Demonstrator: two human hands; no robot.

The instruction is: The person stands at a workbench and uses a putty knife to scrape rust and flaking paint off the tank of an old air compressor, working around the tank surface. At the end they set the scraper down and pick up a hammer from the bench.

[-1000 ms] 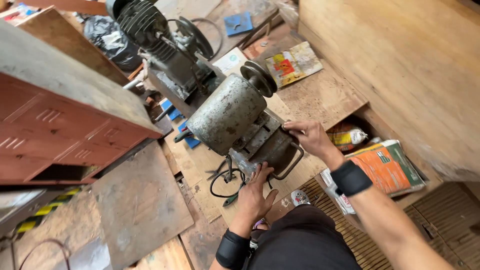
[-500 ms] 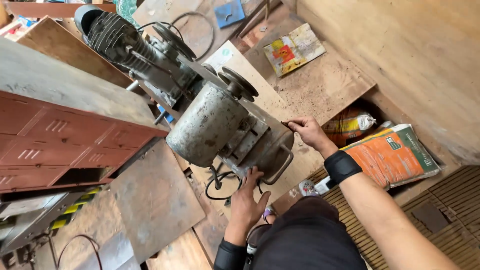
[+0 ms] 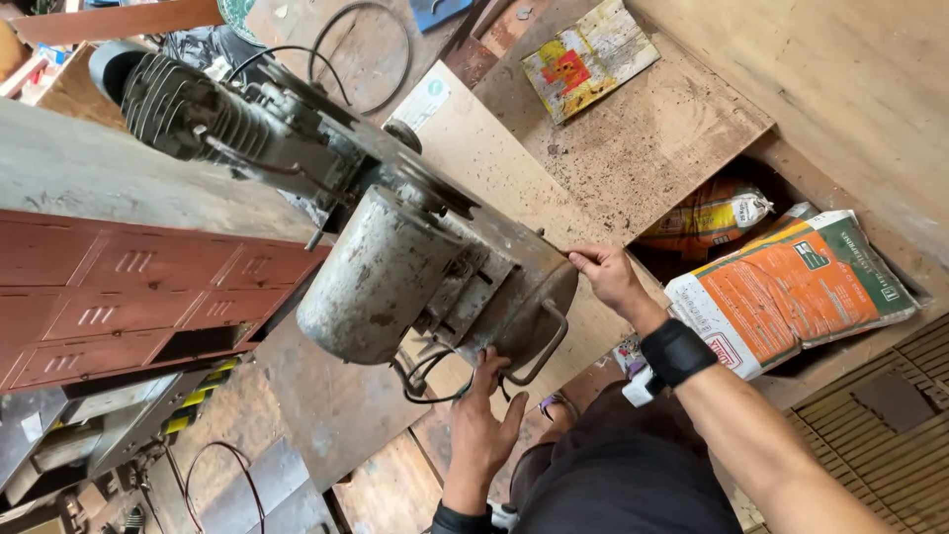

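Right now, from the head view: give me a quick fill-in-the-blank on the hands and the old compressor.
1. The left hand presses on the tank end of the compressor, just beside its metal ____.
2. The right hand touches the edge of the tank on the side toward the ____ sack.
3. The locker left of the motor is coloured ____.
4. Each wrist wears a ____ band.

Missing words: handle; orange; red; black
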